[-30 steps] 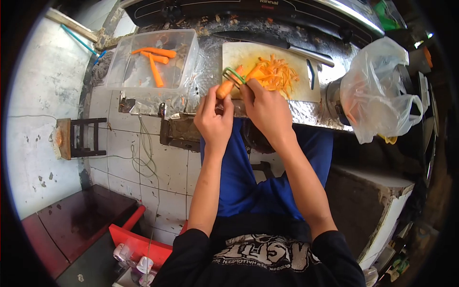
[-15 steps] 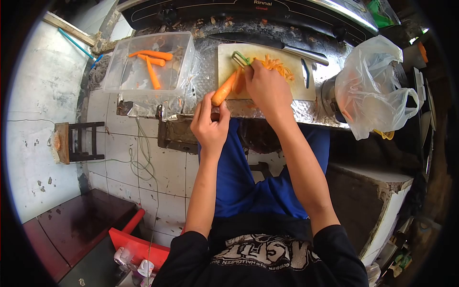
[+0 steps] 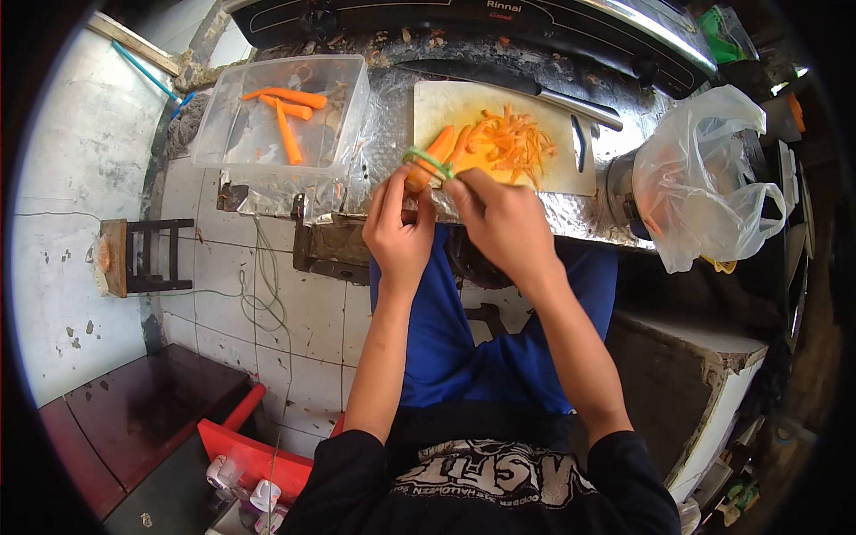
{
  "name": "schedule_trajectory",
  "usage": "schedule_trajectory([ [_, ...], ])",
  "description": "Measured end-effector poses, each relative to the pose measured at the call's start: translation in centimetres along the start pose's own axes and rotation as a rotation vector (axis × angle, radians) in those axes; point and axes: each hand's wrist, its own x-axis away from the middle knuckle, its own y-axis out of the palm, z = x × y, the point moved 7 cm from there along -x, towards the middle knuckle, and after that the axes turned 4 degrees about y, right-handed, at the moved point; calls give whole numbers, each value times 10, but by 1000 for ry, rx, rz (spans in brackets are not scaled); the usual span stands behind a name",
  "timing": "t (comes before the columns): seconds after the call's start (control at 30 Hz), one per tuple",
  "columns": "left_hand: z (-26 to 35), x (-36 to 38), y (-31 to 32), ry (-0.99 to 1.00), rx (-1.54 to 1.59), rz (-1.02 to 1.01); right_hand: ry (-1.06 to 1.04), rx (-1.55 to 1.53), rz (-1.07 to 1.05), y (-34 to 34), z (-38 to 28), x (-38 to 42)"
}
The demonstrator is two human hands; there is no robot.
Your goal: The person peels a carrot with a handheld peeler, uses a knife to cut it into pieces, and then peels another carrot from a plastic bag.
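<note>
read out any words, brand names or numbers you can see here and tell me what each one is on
"Rinnai": white brand name on the black stove at the top, with a smaller line under it too small to read.
Large pale block letters on the person's black shirt: seen upside down and distorted, not readable for sure; the small line beside them is blurred too.
No readable text on the tub, cutting board or bag.

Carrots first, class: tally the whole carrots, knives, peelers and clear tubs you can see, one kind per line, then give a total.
Carrots: 4, one held in the hands, three in the tub
Knives: 1
Peelers: 1
Clear tubs: 1
Total: 7
</note>
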Motion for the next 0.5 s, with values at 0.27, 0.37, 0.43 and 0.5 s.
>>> schedule_trajectory([
  [0.27, -8, 5, 5, -5, 3, -6, 50, 9, 15, 17, 7, 5],
  [0.37, 1, 3, 3, 65, -46, -3, 77, 61, 41, 19, 7, -1],
  [0.43, 5, 6, 3, 121, -75, -4, 118, 106, 30, 18, 10, -10],
  [0.5, 2, 6, 2, 111, -81, -11, 155, 146, 24, 17, 9, -16],
])
